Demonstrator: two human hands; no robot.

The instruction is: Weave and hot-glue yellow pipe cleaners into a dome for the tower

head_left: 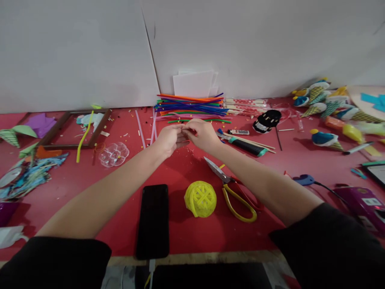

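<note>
My left hand point(170, 139) and my right hand point(201, 134) meet over the red table, in front of a bundle of coloured pipe cleaners point(189, 105). Thumb and index finger of each hand are pinched together where the fingertips touch. Whatever lies between them is too small or hidden to make out. Closer to me sits a yellow ball-shaped piece point(201, 198) with a crossed pattern on top. Scissors with yellow and red handles point(239, 204) lie open to its right, under my right forearm. A black phone point(153, 220) is on its left, with a cable plugged in.
At left are a brown frame point(69, 146), a yellow pipe cleaner point(84, 136) and a clear flower-shaped tray point(114, 154). At right lie a black-and-green cutter point(248, 146), a black bundle point(267, 121), a purple device point(359, 204) and several cone-shaped crafts point(315, 94).
</note>
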